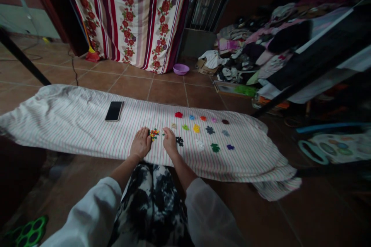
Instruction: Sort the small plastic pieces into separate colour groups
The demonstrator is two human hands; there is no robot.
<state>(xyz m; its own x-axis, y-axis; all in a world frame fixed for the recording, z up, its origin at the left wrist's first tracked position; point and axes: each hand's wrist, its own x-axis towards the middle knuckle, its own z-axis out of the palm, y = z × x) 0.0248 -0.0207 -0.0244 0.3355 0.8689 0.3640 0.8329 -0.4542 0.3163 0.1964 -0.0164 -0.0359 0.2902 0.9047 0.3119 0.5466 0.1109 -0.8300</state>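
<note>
My left hand (141, 142) lies flat on the striped cloth, fingers stretched out, just left of a small mixed heap of multicoloured pieces (154, 134). The pieces look like beads, but they are too small to be sure. To the right of that heap my right hand (169, 142) has its fingers curled together; whatever they hold, if anything, is hidden. A tiny green piece (164, 134) shows beside its fingertips. Close to the right hand sits a black pile (179, 141). Single-colour piles spread rightward, among them red (179, 115), yellow (196, 128), white (199, 145), green (215, 147) and purple (230, 147).
A phone (114, 111) lies on the left part of the striped cloth (72, 119). Beyond the table are a floral curtain (139, 15), a purple basin (181, 70) and a broom (92, 54). Clothes (255, 46) are heaped at the right.
</note>
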